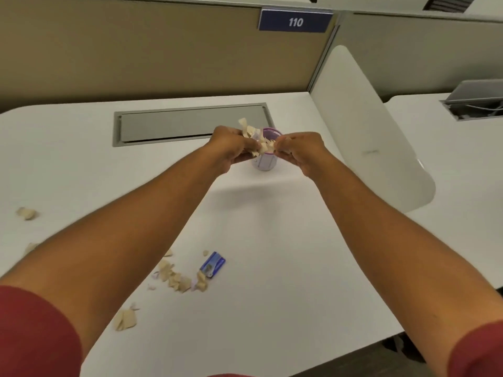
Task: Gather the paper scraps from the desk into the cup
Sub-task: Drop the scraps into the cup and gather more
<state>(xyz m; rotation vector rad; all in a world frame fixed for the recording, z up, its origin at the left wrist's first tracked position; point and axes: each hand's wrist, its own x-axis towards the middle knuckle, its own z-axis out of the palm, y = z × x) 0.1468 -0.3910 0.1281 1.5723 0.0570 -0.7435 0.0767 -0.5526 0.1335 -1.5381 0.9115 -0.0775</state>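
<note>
Centre frame over cup (264,159) | left hand (231,148), right hand (302,151) pinch paper scraps (258,144) | featherlight, limp, spill-prone; grip bunched.

Even overhead light, soft shadows, slight motion blur, wide-angle edge distortion

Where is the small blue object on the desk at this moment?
In the head view the small blue object lies flat on the desk, between the forearms, beside a row of paper scraps, well nearer the person than the cup.
</note>
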